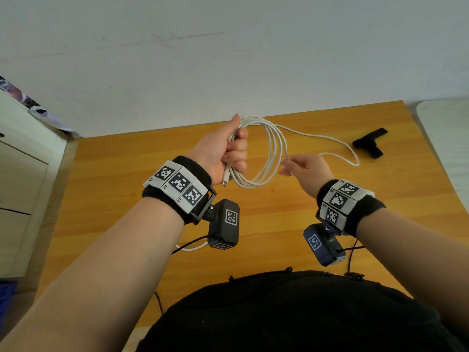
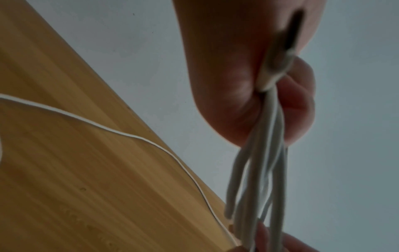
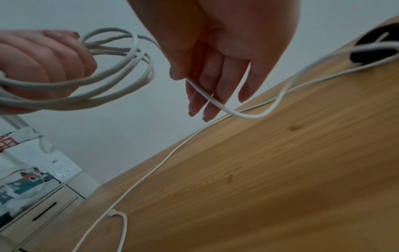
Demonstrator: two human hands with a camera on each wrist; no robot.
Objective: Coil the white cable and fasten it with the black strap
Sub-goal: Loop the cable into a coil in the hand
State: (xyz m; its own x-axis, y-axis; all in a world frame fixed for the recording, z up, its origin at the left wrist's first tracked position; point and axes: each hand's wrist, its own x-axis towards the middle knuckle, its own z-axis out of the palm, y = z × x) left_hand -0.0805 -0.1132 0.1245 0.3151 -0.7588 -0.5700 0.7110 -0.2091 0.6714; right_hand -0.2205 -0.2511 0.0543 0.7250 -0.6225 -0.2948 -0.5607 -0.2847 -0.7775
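Note:
My left hand [image 1: 232, 152] grips the white cable [image 1: 275, 148] as a bundle of several loops held above the table. One connector [image 1: 225, 179] sticks out below the fist. In the left wrist view the strands [image 2: 259, 170] hang from the fist [image 2: 233, 105]. To the right of the coil, my right hand [image 1: 303, 168] pinches the loose run of the cable [image 3: 207, 96] under the thumb, against nearly straight fingers [image 3: 213, 80]. The tail [image 1: 354, 161] trails over the table to the right. The black strap [image 1: 370, 143] lies at the table's far right, beyond the tail, also seen as a dark shape [image 3: 371, 51].
The wooden table [image 1: 114, 179] meets a white wall at the back. A white drawer unit [image 1: 20, 179] stands at its left and a white surface [image 1: 446, 133] at its right. Thin cords [image 1: 191, 247] from the wrist cameras hang near the table's front.

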